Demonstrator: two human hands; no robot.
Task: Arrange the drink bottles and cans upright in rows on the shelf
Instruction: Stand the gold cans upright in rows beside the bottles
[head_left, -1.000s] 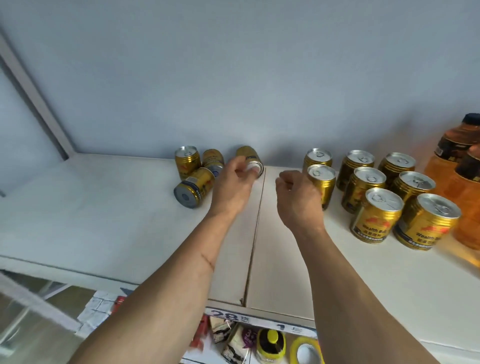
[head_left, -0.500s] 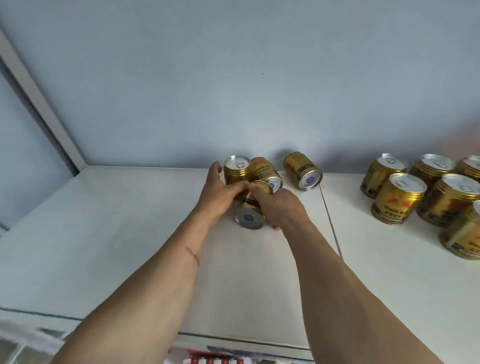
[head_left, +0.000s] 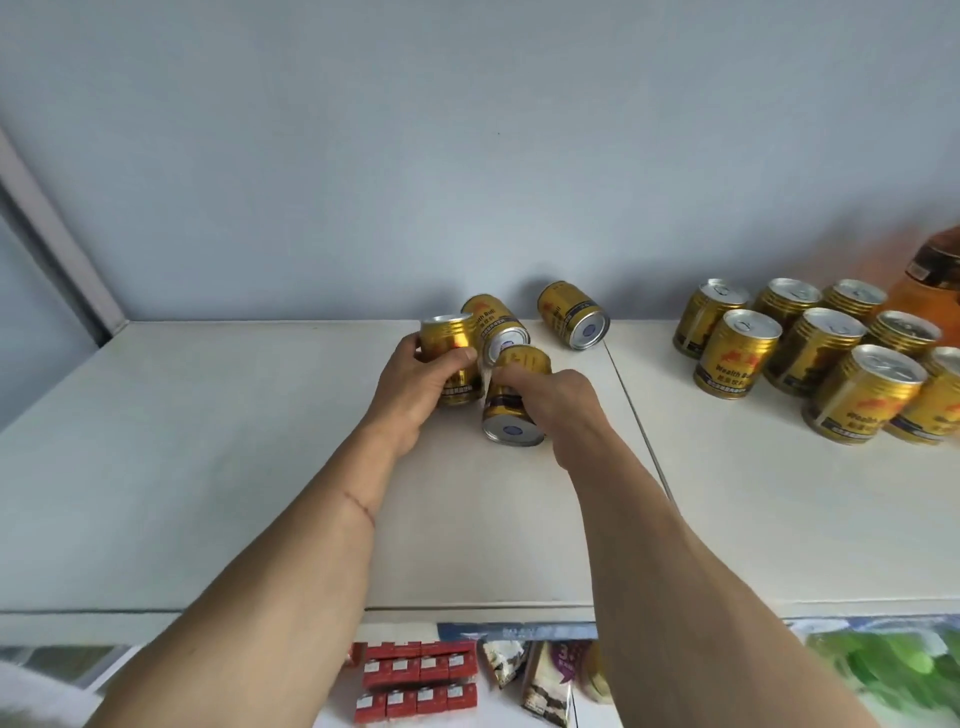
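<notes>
On the white shelf (head_left: 218, 457) my left hand (head_left: 415, 384) wraps around an upright gold can (head_left: 448, 343). My right hand (head_left: 558, 400) grips a second gold can (head_left: 511, 410) that lies on its side, its bottom facing me. Two more gold cans lie tipped behind them: one (head_left: 498, 325) just past my hands, another (head_left: 574, 314) near the back wall. To the right, several gold cans (head_left: 810, 353) stand upright in rows. An orange drink bottle (head_left: 930, 280) stands at the far right edge, partly cut off.
The grey back wall rises behind the shelf. A seam (head_left: 639, 426) splits the shelf boards right of my hands. A lower shelf holds red boxes (head_left: 415, 680), snack packets (head_left: 540, 680) and green bags (head_left: 893, 670).
My left hand has closed around the upright can, and my right hand has taken hold of the lying can. The view has shifted so the rows of cans sit further in frame.
</notes>
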